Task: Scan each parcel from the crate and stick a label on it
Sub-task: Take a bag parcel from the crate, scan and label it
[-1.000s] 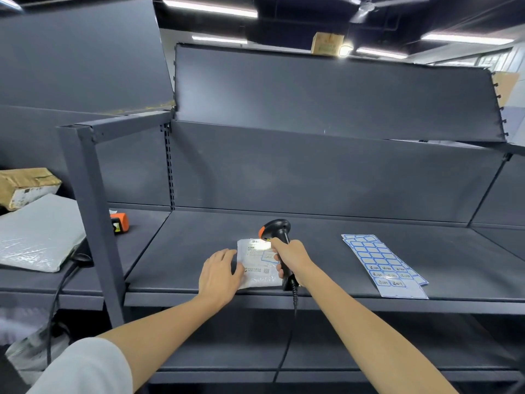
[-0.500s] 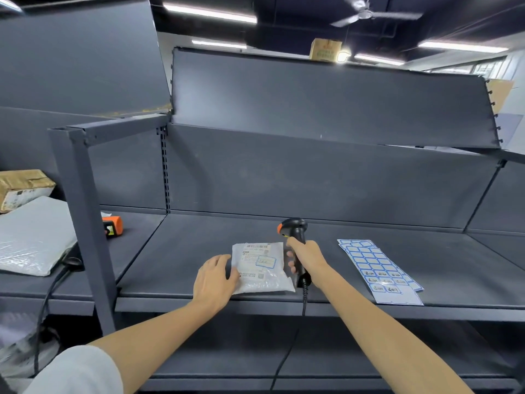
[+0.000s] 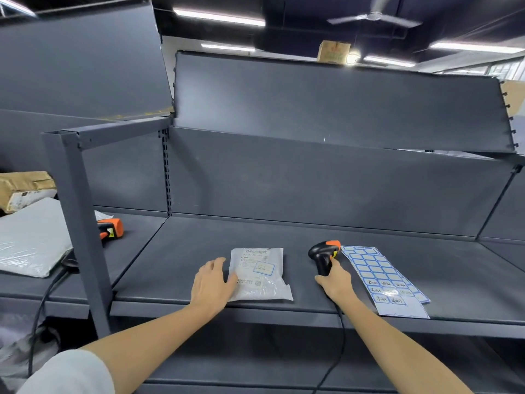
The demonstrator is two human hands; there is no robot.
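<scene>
A small white plastic parcel (image 3: 260, 275) lies flat on the dark shelf (image 3: 284, 234), printed side up, with a blue-framed label stuck on it. My left hand (image 3: 211, 281) rests on its left edge, fingers relaxed. To the right, my right hand (image 3: 335, 281) grips the handle of a black and orange barcode scanner (image 3: 324, 253), which lies on the shelf between the parcel and a sheet of blue-framed labels (image 3: 382, 278). The scanner's cable hangs down over the shelf edge.
A grey upright post (image 3: 81, 223) divides the shelf. Left of it lie a large grey bubble mailer (image 3: 31, 240), a brown wrapped parcel (image 3: 24, 187) and a second orange scanner (image 3: 110, 227). A back panel closes the shelf behind.
My right hand has carried the scanner away from over the parcel to the right and lowered it onto the shelf beside the label sheet. My left hand stays on the parcel.
</scene>
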